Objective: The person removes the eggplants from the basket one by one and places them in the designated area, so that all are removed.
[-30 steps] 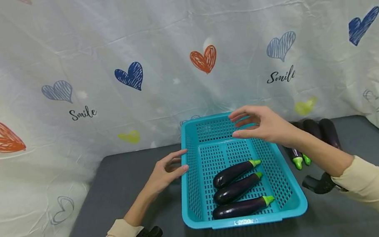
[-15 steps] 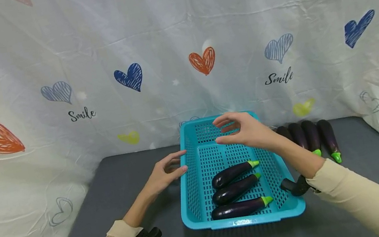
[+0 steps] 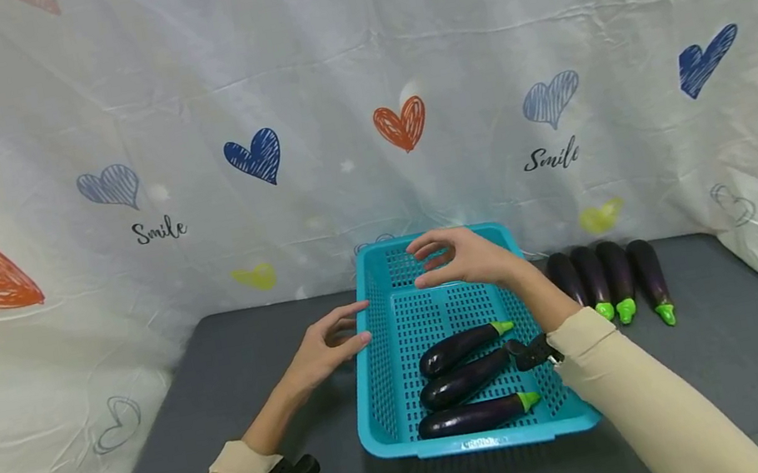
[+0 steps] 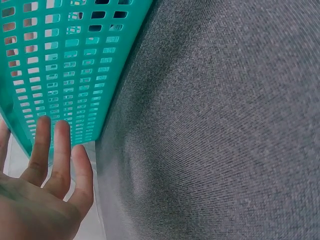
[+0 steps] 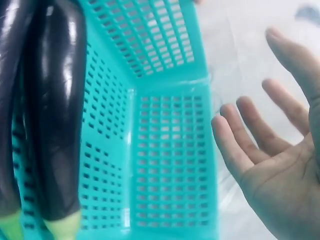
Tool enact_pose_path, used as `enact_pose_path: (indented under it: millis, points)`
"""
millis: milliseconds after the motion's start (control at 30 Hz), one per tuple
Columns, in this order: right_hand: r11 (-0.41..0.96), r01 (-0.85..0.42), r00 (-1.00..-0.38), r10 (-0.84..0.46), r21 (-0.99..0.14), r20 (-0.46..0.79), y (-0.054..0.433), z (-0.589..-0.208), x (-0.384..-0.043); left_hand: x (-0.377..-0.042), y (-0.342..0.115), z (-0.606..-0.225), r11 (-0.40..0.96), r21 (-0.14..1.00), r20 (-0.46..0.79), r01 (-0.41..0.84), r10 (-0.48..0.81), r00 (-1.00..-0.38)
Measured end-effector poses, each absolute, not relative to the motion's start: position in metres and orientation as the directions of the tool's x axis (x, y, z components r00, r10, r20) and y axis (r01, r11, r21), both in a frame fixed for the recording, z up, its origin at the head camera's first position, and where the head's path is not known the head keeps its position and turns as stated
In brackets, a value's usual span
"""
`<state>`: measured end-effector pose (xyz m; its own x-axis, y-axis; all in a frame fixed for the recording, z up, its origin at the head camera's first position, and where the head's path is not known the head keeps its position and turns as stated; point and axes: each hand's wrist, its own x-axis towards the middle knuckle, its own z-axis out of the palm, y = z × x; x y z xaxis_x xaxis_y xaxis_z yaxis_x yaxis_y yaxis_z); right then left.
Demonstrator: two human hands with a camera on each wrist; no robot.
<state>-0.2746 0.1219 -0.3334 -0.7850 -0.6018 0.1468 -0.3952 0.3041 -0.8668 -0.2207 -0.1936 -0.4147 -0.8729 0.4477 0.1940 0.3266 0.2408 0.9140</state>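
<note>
A blue-green plastic basket [image 3: 487, 441] stands on the dark table in the head view, with three eggplants lying crosswise near its front. The rearmost eggplant [image 3: 456, 351], the middle eggplant [image 3: 464, 381] and the front eggplant [image 3: 468, 418] point their green stems to the right. My left hand [image 3: 323, 349] is at the basket's left rim, fingers spread; in the left wrist view the left hand [image 4: 55, 185] is beside the perforated wall. Over the back part of the basket hovers my right hand [image 3: 463, 260], holding nothing. The right wrist view shows that right hand [image 5: 275, 155] with fingers extended, apart from the basket.
Several more eggplants [image 3: 616, 275] lie side by side at the table's back right, beyond the basket. A white curtain [image 3: 316, 53] printed with hearts hangs behind the dark tabletop [image 3: 744, 366].
My right hand has moved left over the basket's back part, uncovering the eggplants at the right. My left hand stays at the left rim. The whole scene shifts slightly left.
</note>
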Motion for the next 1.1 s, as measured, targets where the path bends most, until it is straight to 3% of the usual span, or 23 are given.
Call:
enact_pose_path:
  millis: [333, 1100]
  points:
    - [0.276, -0.295, -0.791, -0.608, -0.915, 0.072, 0.124, -0.368, -0.291, -0.220, -0.193, -0.416, 0.245, 0.914, 0.188, 0.324, 0.453, -0.872]
    - [0.351, -0.263, -0.757, -0.652, -0.899, -0.033, 0.121, -0.378, -0.276, -0.222, -0.194, -0.417, 0.224, 0.912, 0.211, 0.343, 0.460, -0.862]
